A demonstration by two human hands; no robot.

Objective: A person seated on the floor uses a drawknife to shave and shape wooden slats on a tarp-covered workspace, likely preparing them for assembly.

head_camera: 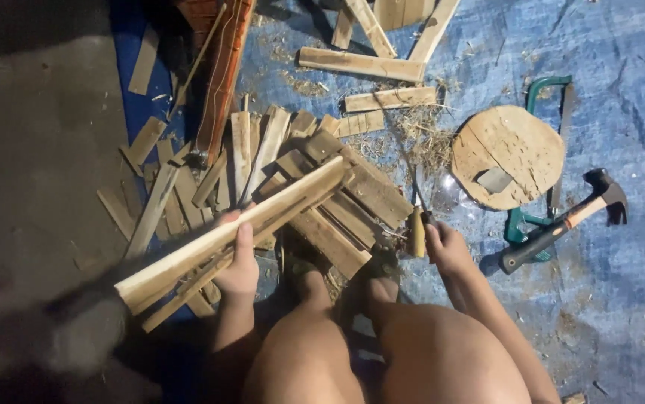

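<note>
Left hand (239, 263) is closed around a long wooden plank (236, 228); a wooden-handled knife (418, 224) is gripped by the right hand (446, 247), right of the plank.

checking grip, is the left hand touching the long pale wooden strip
Touching: the head view shows the left hand wrapped around the long pale wooden strip.

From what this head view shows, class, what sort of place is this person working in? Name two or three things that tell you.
Probably a makeshift woodworking spot on the ground, not a fitted workshop. A blue tarp covers the floor, littered with wood offcuts and shavings. A claw hammer and a green-framed saw lie beside a round wooden block.
</note>
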